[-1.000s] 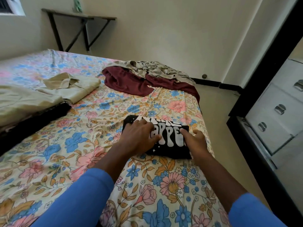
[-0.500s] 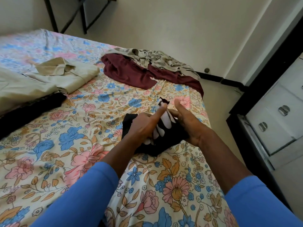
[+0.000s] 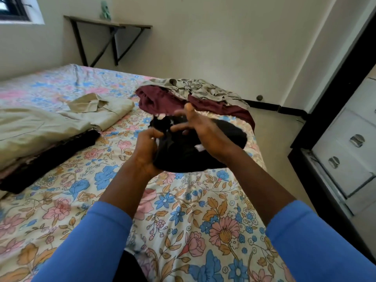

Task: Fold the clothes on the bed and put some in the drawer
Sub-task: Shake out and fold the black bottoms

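Note:
The folded black T-shirt with white print [image 3: 183, 153] is raised a little above the floral bedsheet [image 3: 183, 210], near the bed's right edge. My left hand [image 3: 146, 153] grips its left side, fingers curled into the cloth. My right hand [image 3: 205, 133] is at the shirt's right side, thumb up and fingers spread, blurred by motion. The white drawer unit [image 3: 345, 151] stands to the right of the bed, its drawers closed.
Folded beige clothes [image 3: 97, 110] lie on a dark garment [image 3: 50, 157] at the left. A maroon garment [image 3: 160, 100] and a crumpled grey one [image 3: 203, 88] lie at the far end. A wall shelf [image 3: 107, 25] is behind; bare floor [image 3: 272, 135] runs between bed and drawers.
The black shirt lay flat under both hands a second ago. Both hands then gathered it, and it is now off the sheet in my left hand while my right hand has spread open.

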`<state>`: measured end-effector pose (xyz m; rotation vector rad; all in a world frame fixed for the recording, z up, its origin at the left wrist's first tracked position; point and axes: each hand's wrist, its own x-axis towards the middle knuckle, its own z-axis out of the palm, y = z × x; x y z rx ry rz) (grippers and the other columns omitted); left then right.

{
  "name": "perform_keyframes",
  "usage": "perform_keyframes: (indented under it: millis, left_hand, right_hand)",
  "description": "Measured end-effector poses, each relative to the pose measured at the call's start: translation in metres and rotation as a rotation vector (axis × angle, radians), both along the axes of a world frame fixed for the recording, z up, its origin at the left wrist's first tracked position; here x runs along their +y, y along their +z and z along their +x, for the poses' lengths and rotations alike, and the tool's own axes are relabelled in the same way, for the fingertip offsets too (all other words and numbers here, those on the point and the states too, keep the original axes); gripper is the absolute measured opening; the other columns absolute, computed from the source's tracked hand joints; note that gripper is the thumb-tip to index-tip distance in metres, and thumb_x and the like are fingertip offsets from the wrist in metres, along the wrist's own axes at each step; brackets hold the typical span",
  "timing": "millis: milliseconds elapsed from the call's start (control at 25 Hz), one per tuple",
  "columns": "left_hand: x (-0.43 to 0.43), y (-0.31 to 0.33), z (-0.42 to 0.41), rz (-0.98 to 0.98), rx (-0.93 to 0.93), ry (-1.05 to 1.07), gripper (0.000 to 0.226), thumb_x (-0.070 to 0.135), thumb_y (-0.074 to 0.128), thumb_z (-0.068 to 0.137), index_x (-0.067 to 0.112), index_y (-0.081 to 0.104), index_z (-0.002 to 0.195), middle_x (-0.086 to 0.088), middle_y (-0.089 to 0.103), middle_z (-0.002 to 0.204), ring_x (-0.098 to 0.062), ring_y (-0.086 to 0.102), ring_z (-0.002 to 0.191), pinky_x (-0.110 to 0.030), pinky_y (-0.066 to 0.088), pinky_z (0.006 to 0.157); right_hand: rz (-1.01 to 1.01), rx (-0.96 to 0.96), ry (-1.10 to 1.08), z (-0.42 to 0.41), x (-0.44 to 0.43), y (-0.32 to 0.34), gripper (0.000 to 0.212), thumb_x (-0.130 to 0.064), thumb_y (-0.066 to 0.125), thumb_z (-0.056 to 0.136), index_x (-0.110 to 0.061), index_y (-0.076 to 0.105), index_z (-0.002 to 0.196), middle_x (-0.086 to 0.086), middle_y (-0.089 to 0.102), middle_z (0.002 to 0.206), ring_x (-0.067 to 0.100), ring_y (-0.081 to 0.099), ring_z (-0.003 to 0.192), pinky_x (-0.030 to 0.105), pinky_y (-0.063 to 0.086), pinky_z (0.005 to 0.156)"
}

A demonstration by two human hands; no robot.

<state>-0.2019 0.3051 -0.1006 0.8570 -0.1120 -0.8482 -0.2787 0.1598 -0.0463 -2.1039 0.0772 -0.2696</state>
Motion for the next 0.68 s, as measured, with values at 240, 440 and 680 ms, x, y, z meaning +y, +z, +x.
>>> perform_keyframes:
  millis: [240,440,680]
  left_hand:
    - [0.056,-0.064,0.047,1.212,-0.488,0.198,0.053,0.056,0.063,0.094,0.011,0.058,0.12,-0.009,0.065,0.109,-0.03,0.066,0.098,-0.042,0.057,0.085]
    - [0.029,-0.06,0.053,1.549,-0.841,0.336,0.052,0.065,0.057,0.093,0.017,0.06,0.113,-0.007,0.067,0.11,-0.032,0.064,0.105,-0.039,0.046,0.078]
    - [0.03,-0.083,0.069,1.46,-0.696,0.366,0.039,0.054,0.066,0.095,0.02,0.068,0.115,-0.009,0.07,0.113,-0.032,0.065,0.109,-0.04,0.047,0.081]
  right_hand:
    - [-0.268,0.215,-0.138,-0.008,-0.017,-0.109,0.024,-0.034,0.063,0.101,-0.023,0.073,0.121,-0.007,0.071,0.114,0.011,0.066,0.108,0.025,0.05,0.086]
    - [-0.248,0.009,-0.534,-0.025,-0.027,-0.127,0.015,-0.032,0.058,0.103,-0.024,0.071,0.101,-0.01,0.067,0.092,0.007,0.063,0.082,0.025,0.045,0.067]
    - [-0.153,0.416,-0.754,0.056,-0.05,-0.112,0.048,-0.055,0.051,0.099,-0.01,0.06,0.11,0.004,0.065,0.104,0.033,0.065,0.101,0.037,0.046,0.077]
